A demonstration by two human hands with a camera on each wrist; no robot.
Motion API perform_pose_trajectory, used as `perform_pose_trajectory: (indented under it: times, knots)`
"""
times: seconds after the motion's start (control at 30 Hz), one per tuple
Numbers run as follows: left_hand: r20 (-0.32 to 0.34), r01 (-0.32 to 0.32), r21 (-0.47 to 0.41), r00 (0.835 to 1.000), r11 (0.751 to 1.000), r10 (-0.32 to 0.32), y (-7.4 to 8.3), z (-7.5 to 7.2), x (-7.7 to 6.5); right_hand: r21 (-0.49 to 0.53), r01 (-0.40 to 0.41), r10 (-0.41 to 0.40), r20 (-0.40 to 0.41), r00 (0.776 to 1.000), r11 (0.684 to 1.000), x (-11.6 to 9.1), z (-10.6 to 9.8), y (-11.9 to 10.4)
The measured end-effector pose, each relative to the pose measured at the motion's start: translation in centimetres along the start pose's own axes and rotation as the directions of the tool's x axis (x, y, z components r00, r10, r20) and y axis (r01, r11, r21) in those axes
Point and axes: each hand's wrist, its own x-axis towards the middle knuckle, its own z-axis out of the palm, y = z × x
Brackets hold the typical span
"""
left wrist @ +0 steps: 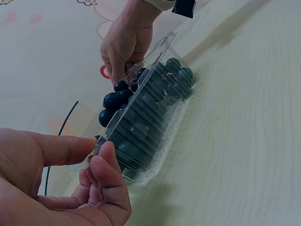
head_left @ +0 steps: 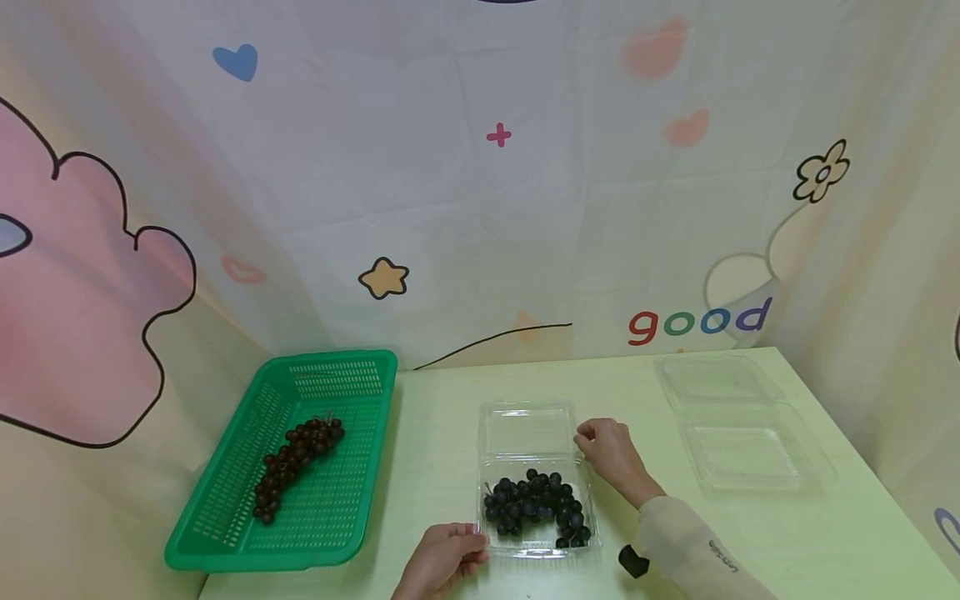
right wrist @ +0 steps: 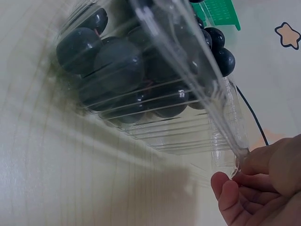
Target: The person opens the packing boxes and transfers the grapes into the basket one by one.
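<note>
A clear plastic clamshell box [head_left: 538,553] lies with its lid [head_left: 527,429] folded back, away from the person. Inside its base sits a bunch of dark grapes [head_left: 529,500], some rising above the rim in the left wrist view. My left hand [head_left: 444,557] pinches the box's near left corner between thumb and fingers. At the far right, by the hinge, my right hand [head_left: 613,454] pinches the plastic edge; in the right wrist view the thumb and fingers [right wrist: 229,193] meet on the rim.
On the left stands a green plastic basket [head_left: 367,467] with a bunch of reddish-brown grapes [head_left: 296,460] in it. Another clear clamshell box [head_left: 750,450] lies opened out at the right of the table. A printed curtain [head_left: 450,192] hangs behind the table.
</note>
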Motion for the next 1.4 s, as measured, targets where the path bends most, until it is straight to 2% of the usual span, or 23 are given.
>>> perform_pose_trajectory:
  times: [0.23, 0.57, 1.13, 1.4]
  knots:
    - [-0.006, 0.009, 0.0, 1.0, 1.0, -0.009, -0.02, 0.05, 0.1, -0.001, 0.001, -0.001, 0.005, 1.0, 1.0, -0.06, -0.05, -0.09]
    - [0.013, -0.014, -0.011, 1.0, 1.0, 0.014, -0.01, 0.01, -0.26, -0.01, -0.001, 0.001, 0.028, 1.0, 1.0, -0.19, -0.13, -0.21]
    - [0.009, -0.027, -0.015, 1.0, 1.0, 0.028, 0.13, 0.16, -0.42, -0.032, -0.007, 0.009, 0.069, 0.998, 0.999, -0.4, -0.4, -0.45]
    - [-0.004, -0.01, 0.001, 1.0, 1.0, 0.01, 0.23, 0.16, -0.37, -0.027, -0.011, 0.014, 0.099, 0.995, 1.0, -0.7, -0.68, -0.56]
